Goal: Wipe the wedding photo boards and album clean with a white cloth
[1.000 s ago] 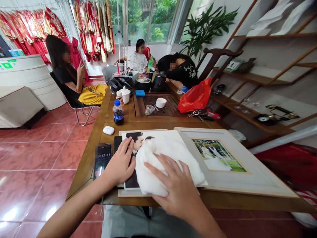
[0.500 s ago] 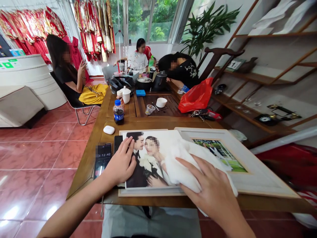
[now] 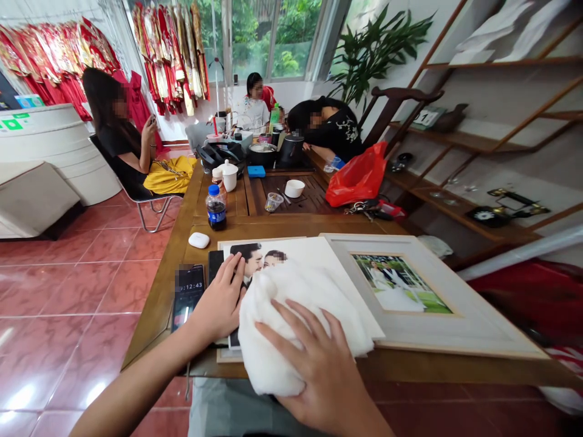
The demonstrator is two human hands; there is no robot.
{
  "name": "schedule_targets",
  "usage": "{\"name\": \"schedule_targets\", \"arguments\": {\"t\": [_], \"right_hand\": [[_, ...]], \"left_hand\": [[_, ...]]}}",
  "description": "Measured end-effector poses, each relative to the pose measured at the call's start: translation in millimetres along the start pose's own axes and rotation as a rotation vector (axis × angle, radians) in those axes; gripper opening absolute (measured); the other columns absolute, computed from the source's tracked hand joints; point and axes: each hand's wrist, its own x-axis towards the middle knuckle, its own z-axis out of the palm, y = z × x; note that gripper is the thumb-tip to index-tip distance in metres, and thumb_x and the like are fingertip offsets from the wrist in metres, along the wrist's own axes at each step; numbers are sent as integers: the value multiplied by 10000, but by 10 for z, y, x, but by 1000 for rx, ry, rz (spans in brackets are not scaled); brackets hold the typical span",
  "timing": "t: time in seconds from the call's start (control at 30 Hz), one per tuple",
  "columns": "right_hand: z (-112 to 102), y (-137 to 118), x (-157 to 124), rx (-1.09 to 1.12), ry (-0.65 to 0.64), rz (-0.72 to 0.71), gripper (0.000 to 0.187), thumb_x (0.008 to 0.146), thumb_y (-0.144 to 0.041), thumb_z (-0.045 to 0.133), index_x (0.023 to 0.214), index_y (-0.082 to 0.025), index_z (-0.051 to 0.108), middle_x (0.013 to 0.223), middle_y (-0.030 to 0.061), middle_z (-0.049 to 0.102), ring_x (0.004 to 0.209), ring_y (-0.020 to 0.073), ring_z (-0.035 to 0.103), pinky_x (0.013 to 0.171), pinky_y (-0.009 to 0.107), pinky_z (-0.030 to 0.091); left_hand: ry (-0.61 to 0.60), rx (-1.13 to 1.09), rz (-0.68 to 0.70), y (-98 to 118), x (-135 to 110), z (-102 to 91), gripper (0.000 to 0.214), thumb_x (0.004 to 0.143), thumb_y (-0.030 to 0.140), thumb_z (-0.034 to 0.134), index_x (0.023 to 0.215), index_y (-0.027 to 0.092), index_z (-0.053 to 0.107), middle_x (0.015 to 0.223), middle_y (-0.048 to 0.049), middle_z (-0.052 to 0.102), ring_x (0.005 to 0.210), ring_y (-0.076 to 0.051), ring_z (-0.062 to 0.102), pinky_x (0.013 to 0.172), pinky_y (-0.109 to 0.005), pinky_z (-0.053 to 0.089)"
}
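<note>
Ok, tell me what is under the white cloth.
A photo print: parts of two heads show, but the white cloth covers much of the picture below them.

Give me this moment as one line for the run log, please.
left hand: on photo print | right hand: spread on white cloth | cloth: partly covering print

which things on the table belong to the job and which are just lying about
In the job: white cloth under the right hand; photo print under the left hand; probably the framed photo
Lying about: bottle; phone; red bag; white bowl
</note>
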Motion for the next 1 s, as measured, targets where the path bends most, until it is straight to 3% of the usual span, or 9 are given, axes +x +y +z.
{"name": "schedule_targets", "arguments": {"t": [0.2,0.33,0.57,0.77,1.0], "right_hand": [[-33,77,-55,-9,16,1,688,745,-468,628,1415,-330,546,1492,109,519,1306,365,470,1032,539,259],[-88,276,-217,-57,41,51,647,770,-414,628,1404,-307,549,1470,131,524,1292,352,489,1003,510,306],[-142,637,-539,-124,54,193,577,845,-375,584,1417,-322,530,1426,117,541,1224,349,550,909,460,392],[-114,494,-298,-111,79,213,512,851,-352,570,1357,-280,580,1403,147,542,1215,364,533,897,498,382],[-3,243,77,-36,8,124,663,769,-362,646,1417,-285,531,1476,155,498,1257,387,476,946,550,336]], "left_hand": [[9,25,-9,3,5,9,581,1017,252,331,1567,74,272,1630,-214,276,1550,-314,179,1232,-547,296],[-19,49,-15,24,13,-3,582,1009,240,322,1539,2,303,1626,-236,264,1546,-325,182,1251,-524,259],[1,4,-10,28,7,-29,577,1013,251,320,1552,49,294,1632,-206,263,1549,-304,184,1256,-509,255],[-30,5,-16,26,13,-30,586,1010,236,329,1556,33,275,1646,-214,236,1554,-310,160,1258,-523,243],[-40,10,-25,24,18,-21,587,1013,236,325,1561,34,269,1652,-201,237,1559,-303,140,1257,-523,245]]}}
